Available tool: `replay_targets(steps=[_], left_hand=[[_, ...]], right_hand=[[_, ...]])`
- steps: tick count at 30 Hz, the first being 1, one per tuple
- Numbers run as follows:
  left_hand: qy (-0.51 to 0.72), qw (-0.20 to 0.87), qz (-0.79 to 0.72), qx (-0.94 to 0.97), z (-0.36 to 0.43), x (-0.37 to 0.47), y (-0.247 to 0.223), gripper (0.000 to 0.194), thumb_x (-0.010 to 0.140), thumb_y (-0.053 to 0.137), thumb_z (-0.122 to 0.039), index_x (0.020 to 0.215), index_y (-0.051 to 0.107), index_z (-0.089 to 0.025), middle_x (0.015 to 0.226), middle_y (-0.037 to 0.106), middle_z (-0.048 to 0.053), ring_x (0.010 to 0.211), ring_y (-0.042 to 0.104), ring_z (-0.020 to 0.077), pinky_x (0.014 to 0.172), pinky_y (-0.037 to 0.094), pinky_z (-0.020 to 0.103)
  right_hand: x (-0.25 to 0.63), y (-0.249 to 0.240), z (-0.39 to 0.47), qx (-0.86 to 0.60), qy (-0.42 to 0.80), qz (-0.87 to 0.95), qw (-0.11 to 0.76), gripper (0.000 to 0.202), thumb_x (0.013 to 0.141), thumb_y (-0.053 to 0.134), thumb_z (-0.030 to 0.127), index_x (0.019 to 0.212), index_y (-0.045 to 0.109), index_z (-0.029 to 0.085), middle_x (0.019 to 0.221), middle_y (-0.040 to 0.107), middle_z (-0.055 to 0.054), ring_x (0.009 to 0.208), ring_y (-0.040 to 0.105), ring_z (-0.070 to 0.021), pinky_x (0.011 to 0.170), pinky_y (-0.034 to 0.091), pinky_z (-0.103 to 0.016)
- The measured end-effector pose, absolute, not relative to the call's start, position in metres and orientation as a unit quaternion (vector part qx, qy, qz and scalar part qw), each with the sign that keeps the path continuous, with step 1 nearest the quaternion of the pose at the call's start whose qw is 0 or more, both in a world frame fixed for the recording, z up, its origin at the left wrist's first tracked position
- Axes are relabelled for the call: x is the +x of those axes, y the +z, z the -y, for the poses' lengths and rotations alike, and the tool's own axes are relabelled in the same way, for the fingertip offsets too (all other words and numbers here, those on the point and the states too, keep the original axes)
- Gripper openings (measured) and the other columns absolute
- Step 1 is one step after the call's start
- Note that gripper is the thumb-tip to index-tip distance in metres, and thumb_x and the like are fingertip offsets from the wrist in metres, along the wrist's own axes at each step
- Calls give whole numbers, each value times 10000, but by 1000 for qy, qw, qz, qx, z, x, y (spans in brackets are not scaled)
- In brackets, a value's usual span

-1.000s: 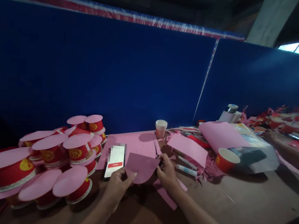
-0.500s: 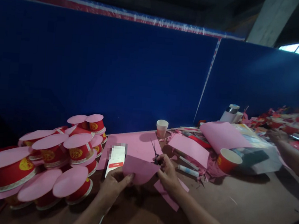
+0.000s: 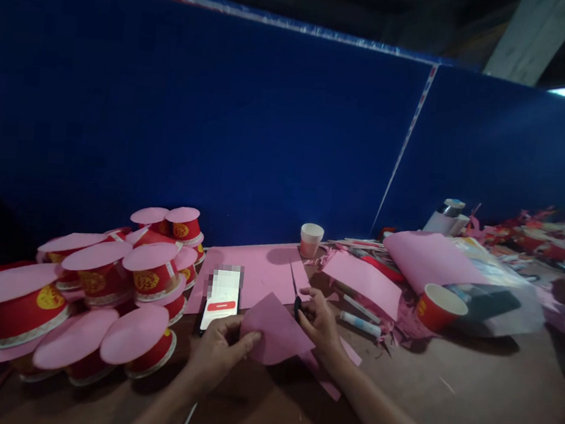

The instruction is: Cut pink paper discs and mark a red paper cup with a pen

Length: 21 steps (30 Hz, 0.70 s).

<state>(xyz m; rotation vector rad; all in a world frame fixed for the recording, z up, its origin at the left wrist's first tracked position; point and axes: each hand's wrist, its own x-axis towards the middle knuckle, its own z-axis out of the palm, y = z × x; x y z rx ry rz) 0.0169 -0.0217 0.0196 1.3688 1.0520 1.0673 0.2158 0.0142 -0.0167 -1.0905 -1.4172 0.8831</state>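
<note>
My left hand (image 3: 223, 349) pinches the left side of a pink piece of paper (image 3: 275, 334), thumb on top. The paper has a pointed corner facing up and away. In my right hand (image 3: 319, 319) are dark-handled scissors (image 3: 297, 301), fingers closed around the handles and thin blades pointing up and away. The scissors are right beside the paper's right edge; whether the blades touch it I cannot tell. Beyond my left hand lies a lit phone (image 3: 223, 299) on a large pink sheet (image 3: 261, 270). A pink offcut (image 3: 329, 376) lies partly under my right wrist.
Several red paper cups with pink discs (image 3: 138, 335) are stacked at left. A white-and-pink cup (image 3: 311, 240) stands at the back. Rightward are a glue tube (image 3: 360, 323), pink sheets (image 3: 363, 283), a red cup (image 3: 440, 307) and a plastic bag (image 3: 498, 306). A blue partition (image 3: 271, 124) stands behind.
The pink paper has turned in my left hand, so a corner now points up. My right hand has shifted slightly, still with the scissors. The other person's forearm at right has mostly left view.
</note>
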Motion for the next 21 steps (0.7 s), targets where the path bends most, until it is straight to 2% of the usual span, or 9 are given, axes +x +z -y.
replay_targets(steps=[4, 10, 14, 17, 21], left_hand=[[463, 526, -425, 573, 20, 17, 20, 159, 691, 670, -313, 722, 701, -160, 705, 669, 38, 695, 579, 164, 658, 454, 238], [435, 581, -393, 565, 23, 18, 22, 171, 698, 666, -307, 767, 696, -153, 737, 670, 60, 692, 582, 184, 652, 459, 276], [428, 581, -393, 570, 24, 18, 26, 168, 701, 662, -313, 730, 697, -151, 688, 649, 46, 673, 570, 174, 637, 454, 262], [428, 579, -403, 565, 24, 18, 29, 190, 692, 665, -333, 686, 700, -147, 625, 631, 44, 639, 570, 178, 618, 461, 271], [425, 574, -414, 564, 23, 16, 28, 218, 673, 680, -334, 771, 724, -145, 708, 669, 87, 691, 600, 218, 653, 481, 316]], right_hand=[[215, -17, -12, -438, 402, 594, 541, 342, 760, 557, 235, 1091, 492, 179, 712, 628, -7, 660, 607, -160, 596, 463, -258], [210, -20, -14, -433, 412, 582, 551, 316, 725, 580, 223, 1038, 581, 177, 754, 649, -33, 686, 624, -172, 617, 504, -282], [212, -19, -14, -425, 416, 579, 557, 373, 705, 606, 236, 1071, 575, 172, 828, 657, -56, 769, 633, -190, 704, 516, -315], [215, -19, -14, -407, 423, 583, 561, 389, 736, 610, 254, 1113, 555, 177, 934, 651, -74, 871, 622, -200, 788, 499, -328], [214, -19, -12, -394, 428, 585, 566, 363, 783, 593, 277, 1135, 542, 205, 974, 642, -66, 918, 610, -198, 831, 484, -328]])
